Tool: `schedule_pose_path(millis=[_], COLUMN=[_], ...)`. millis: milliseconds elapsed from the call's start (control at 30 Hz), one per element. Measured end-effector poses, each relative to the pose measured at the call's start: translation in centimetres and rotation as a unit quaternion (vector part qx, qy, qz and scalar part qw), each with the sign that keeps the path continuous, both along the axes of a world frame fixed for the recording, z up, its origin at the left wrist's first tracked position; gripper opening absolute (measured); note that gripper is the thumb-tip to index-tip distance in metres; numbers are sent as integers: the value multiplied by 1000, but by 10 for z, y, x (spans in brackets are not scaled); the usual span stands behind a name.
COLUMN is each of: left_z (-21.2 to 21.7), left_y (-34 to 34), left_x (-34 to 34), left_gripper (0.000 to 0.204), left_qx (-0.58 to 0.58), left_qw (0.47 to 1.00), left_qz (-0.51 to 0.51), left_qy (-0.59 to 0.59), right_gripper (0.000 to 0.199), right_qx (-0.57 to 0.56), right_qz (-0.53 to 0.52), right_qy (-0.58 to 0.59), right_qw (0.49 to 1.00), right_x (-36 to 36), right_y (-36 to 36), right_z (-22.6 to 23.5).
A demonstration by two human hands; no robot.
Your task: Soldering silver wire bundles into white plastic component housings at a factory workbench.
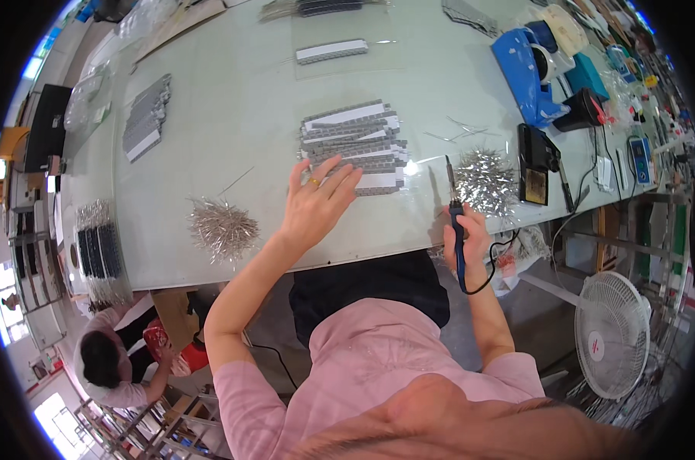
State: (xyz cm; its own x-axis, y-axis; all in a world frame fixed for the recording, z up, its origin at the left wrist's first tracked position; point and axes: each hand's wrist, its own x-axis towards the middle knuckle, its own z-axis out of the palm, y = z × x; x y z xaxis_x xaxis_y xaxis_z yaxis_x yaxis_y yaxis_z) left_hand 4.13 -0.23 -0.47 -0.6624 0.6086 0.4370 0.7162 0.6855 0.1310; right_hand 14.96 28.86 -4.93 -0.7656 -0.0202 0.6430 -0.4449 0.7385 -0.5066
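My right hand (470, 236) is closed around a soldering iron (458, 222) with a dark blue handle, its thin tip pointing away from me. Just beyond that hand lies a pile of short shiny metal wires (485, 182). My left hand (322, 198) has its fingers spread over the near left edge of a stack of grey and white strips (355, 146). Whether its fingertips press on the strips I cannot tell. Left of that arm sits a second bundle of wires (223, 228), with one single wire sticking out beyond it.
Soldering stand with sponge (533, 165), blue tape dispenser (527, 77) and black cup (581, 111) stand at the right. More strips (147, 119) lie far left, another strip (332, 51) behind. A dark bundle (100, 251) rests at the left edge. A fan (612, 335) and another person (114, 360) are below.
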Motion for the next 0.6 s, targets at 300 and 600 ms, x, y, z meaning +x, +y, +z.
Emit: schedule_pose_path(millis=[300,600], left_z=[5,2], left_y=[-9,-9], left_x=[31,80], left_gripper=[38,50], left_qx=[-1,17], left_qw=[997,993], left_qz=[-28,-5], left_qy=[66,-118], right_gripper=[33,35], right_qx=[-58,-156], right_qz=[-75,-104], right_qy=[-16,-73], right_qw=[995,980], right_x=[17,11], right_y=[-55,-91], right_z=[5,13])
